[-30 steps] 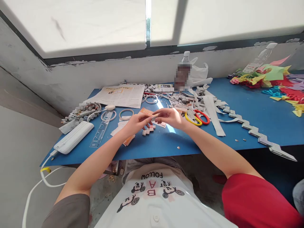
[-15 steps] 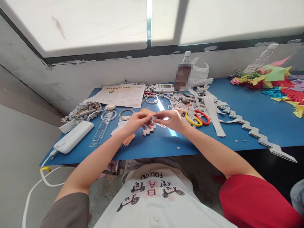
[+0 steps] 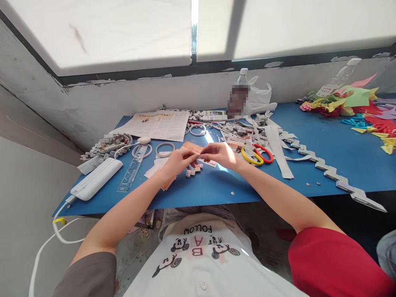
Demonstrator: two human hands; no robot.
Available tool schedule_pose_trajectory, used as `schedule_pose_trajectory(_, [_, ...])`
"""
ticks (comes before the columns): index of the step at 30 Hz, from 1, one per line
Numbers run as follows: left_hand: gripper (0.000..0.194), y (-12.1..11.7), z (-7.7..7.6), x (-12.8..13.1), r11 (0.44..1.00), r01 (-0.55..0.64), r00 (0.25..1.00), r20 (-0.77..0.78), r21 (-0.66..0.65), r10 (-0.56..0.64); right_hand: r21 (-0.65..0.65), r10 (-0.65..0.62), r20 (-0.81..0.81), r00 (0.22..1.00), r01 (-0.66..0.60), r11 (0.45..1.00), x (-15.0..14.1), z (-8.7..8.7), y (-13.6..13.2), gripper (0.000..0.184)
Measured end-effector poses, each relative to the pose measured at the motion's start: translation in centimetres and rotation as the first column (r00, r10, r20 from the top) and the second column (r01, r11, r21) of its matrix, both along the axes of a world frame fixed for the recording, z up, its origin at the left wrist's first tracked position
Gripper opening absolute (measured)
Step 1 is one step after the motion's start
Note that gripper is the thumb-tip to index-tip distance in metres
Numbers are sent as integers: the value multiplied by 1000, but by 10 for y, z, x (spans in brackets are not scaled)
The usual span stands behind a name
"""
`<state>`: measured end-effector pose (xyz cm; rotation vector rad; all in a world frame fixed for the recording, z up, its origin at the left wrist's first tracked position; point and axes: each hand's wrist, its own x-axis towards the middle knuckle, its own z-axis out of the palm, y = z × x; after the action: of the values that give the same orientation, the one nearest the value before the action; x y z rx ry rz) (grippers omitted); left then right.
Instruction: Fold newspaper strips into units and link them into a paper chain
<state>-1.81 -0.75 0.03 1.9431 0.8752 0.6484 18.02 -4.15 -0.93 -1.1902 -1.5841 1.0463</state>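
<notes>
Above the front middle of the blue table, my left hand (image 3: 180,161) and my right hand (image 3: 220,155) meet fingertip to fingertip. Both are closed in a pinch on a small folded paper piece (image 3: 199,156), mostly hidden by the fingers. Just below them lies a short zigzag chain of folded paper (image 3: 192,171). Behind the fingers is an orange printed paper (image 3: 189,145). White paper strips (image 3: 154,168) lie partly under my left wrist. Scissors with yellow and red handles (image 3: 252,156) rest beyond my right wrist.
To the left are a white power bank (image 3: 96,179) with a cable, a clear ruler (image 3: 131,171), tape rolls (image 3: 165,149) and a heap of folded paper (image 3: 108,145). Newspaper (image 3: 157,125) and a bottle (image 3: 243,76) stand farther back. A long paper chain (image 3: 329,170) runs right.
My fingertips have shifted slightly on the folded paper piece, and less of it shows now. My right fingers are bent closer together. The things on the table lie as before.
</notes>
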Motion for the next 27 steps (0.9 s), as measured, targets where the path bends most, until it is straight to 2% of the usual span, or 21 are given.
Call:
schedule_pose_trajectory(2, [34,0,-1,-1,993,17,993,-116,114,-4,-30,-50,65,997,52,998,2,-2,4,24])
schedule_pose_trajectory(5, [42,0,-2,-3,963,111,947,-321,244,-27,-77,-137,166,977,151,985,5,-7,9,18])
schedule_pose_trajectory(7, [41,0,-3,-5,946,172,912,-407,276,-48,-80,-162,243,956,186,979,7,-10,11,17])
schedule_pose_trajectory(10, [32,0,-2,-5,948,190,904,-421,256,-67,-16,-183,412,893,208,978,10,-13,12,19])
schedule_pose_trajectory(13, [30,1,-2,-4,970,151,942,-326,189,-83,70,-222,483,847,216,974,10,-13,12,23])
schedule_pose_trajectory(16, [33,0,0,-2,990,99,989,-123,102,-86,112,-221,392,893,192,975,7,-8,9,28])
schedule_pose_trajectory(21, [39,1,1,1,991,126,983,143,-52,-118,-62,-22,120,993,30,998,2,0,4,47])
schedule_pose_trajectory(27, [42,1,0,1,986,136,970,216,-96,-113,-76,74,-77,994,-80,994,3,-2,4,45])
